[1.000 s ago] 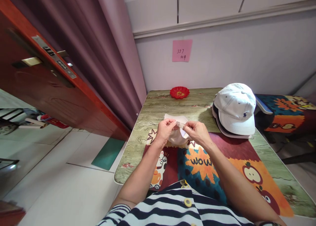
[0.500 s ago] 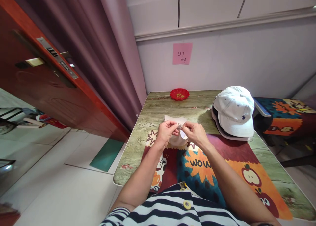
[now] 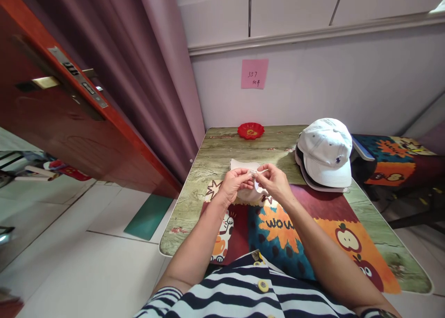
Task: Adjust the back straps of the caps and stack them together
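Observation:
A pale cap (image 3: 247,195) lies on the table under my hands, its edge showing behind them and part of its body below. My left hand (image 3: 237,183) pinches a thin, light strap of the cap (image 3: 253,172) between thumb and fingers. From the other side, my right hand (image 3: 273,181) pinches the same strap, thumb and index finger close to the left fingertips. The strap's fine details are too small to make out. To the right, a stack of caps stands with a white cap (image 3: 327,146) on top, a small dark logo on its front.
A red scalloped dish (image 3: 251,130) sits at the back of the wood-patterned table (image 3: 184,216). A colourful mat (image 3: 333,206) lies under my forearms. The pink note (image 3: 255,74) is on the wall. At left are a brown door (image 3: 86,137) and a purple curtain (image 3: 163,77).
My right fingers have lifted and loosened slightly, their tips shifting at the strap. My left hand stays nearly in place. The whole view has shifted a little.

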A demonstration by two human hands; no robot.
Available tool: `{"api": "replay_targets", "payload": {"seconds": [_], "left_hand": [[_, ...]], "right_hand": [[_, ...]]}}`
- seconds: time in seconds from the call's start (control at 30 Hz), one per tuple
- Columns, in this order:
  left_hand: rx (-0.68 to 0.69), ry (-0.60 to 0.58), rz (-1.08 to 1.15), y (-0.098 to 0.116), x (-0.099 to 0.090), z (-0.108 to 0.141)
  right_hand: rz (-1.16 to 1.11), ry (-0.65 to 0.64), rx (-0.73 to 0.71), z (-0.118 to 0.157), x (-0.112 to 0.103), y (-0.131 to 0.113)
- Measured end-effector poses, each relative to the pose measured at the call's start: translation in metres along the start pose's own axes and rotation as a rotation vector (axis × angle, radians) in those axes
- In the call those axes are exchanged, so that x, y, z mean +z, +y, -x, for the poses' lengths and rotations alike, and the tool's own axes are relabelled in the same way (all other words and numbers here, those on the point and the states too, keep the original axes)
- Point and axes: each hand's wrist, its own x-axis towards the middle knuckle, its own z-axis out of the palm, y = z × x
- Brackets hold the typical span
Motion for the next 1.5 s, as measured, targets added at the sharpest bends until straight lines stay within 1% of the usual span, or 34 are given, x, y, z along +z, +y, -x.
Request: {"api": "replay_targets", "payload": {"seconds": [0.1,0.23,0.37,0.53,0.67,0.77,0.87,0.93,0.97,1.03,1.13,1.17,1.2,1.23,1.27,1.33,1.37,1.4,1.43,1.5], "left_hand": [[0.007,0.026,0.032,-0.001,-0.001,-0.001],[0.013,0.05,0.031,0.003,-0.005,-0.001],[-0.008,0.022,0.057,0.004,-0.007,-0.002],[-0.086,-0.028,0.09,-0.004,-0.006,-0.005],[-0.07,-0.042,0.068,-0.005,-0.005,-0.005],[-0.061,-0.047,0.042,-0.004,-0.004,-0.005],[-0.078,-0.057,0.001,-0.005,-0.007,-0.005],[-0.074,-0.059,-0.065,-0.005,-0.01,-0.005],[-0.061,-0.063,-0.12,-0.004,-0.012,-0.006],[0.015,-0.042,-0.262,0.002,-0.016,-0.007],[0.193,0.025,-0.5,0.023,-0.018,-0.01],[0.232,0.017,-0.56,0.031,-0.018,-0.012],[0.241,-0.028,-0.604,0.039,-0.017,-0.014],[0.214,-0.11,-0.63,0.047,-0.017,-0.017],[0.157,-0.211,-0.639,0.052,-0.017,-0.02],[-0.006,-0.417,-0.641,0.06,-0.018,-0.028],[-0.08,-0.487,-0.646,0.062,-0.019,-0.032],[-0.136,-0.529,-0.656,0.062,-0.02,-0.035],[-0.167,-0.545,-0.667,0.062,-0.021,-0.038],[-0.182,-0.536,-0.674,0.061,-0.025,-0.04]], "right_hand": [[-0.045,-0.027,-0.01,0.0,-0.003,0.003],[-0.063,-0.07,0.009,0.004,-0.011,0.005],[-0.104,-0.083,0.048,0.006,-0.012,0.008],[-0.082,-0.075,0.023,-0.001,-0.009,0.012],[-0.064,-0.098,0.002,-0.006,-0.009,0.014],[-0.051,-0.092,-0.016,-0.007,-0.008,0.016],[-0.054,-0.104,-0.007,-0.007,-0.008,0.016],[-0.061,-0.119,0.001,-0.007,-0.009,0.015],[-0.063,-0.129,0.0,-0.006,-0.009,0.014],[-0.063,-0.151,-0.011,-0.007,-0.012,0.011],[-0.047,-0.156,-0.024,-0.008,-0.015,0.008],[-0.04,-0.152,-0.028,-0.008,-0.016,0.007],[-0.035,-0.149,-0.033,-0.009,-0.016,0.007],[-0.032,-0.152,-0.041,-0.009,-0.016,0.006],[-0.034,-0.158,-0.05,-0.01,-0.016,0.005],[-0.049,-0.17,-0.058,-0.01,-0.015,0.003],[-0.056,-0.177,-0.056,-0.01,-0.014,0.002],[-0.065,-0.186,-0.049,-0.01,-0.014,0.001],[-0.075,-0.196,-0.039,-0.009,-0.014,0.0],[-0.095,-0.217,-0.017,-0.007,-0.017,-0.001]]}}
